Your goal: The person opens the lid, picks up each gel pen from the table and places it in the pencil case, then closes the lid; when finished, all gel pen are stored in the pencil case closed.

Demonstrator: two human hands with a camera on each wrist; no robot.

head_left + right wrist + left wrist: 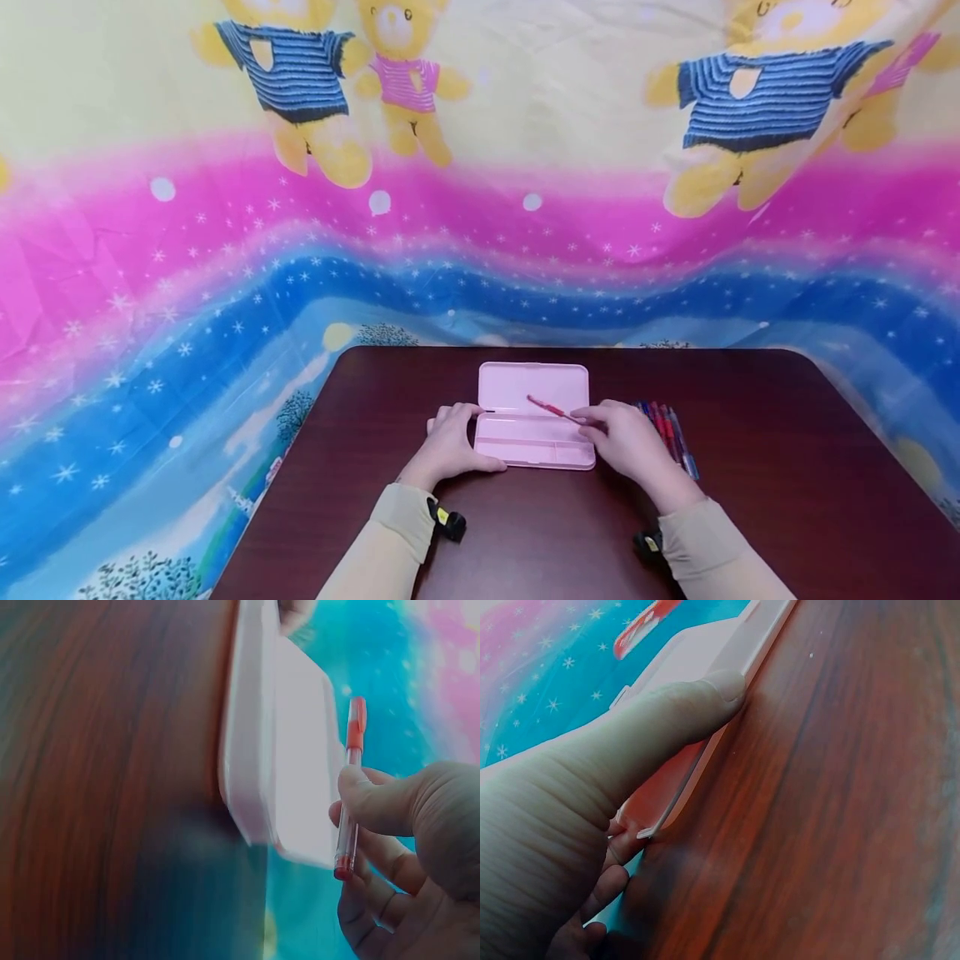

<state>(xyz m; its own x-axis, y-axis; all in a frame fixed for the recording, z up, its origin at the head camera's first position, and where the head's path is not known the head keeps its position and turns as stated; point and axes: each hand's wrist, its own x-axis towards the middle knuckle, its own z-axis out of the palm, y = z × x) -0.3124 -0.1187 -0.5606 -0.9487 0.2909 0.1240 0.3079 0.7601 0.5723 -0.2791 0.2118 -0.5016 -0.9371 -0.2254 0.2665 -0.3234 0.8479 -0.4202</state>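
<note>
An open pink pencil case (517, 428) lies on the table with its lid raised at the far side. No pens show in its trays. My left hand (452, 443) holds the case at its left end, thumb along the front edge and fingers behind. In the left wrist view the thumb (682, 712) presses across the case's rim. My right hand (628, 437) pinches a red pen (551, 407) between thumb and fingers, above the case's right part. The right wrist view shows the pen (348, 832) with its clear barrel and red cap, cap end pointing away.
Several red and dark blue pens (667, 433) lie side by side on the table, just right of my right hand. The dark brown table (780, 450) has rounded far corners. A printed bear curtain (480, 217) hangs right behind it.
</note>
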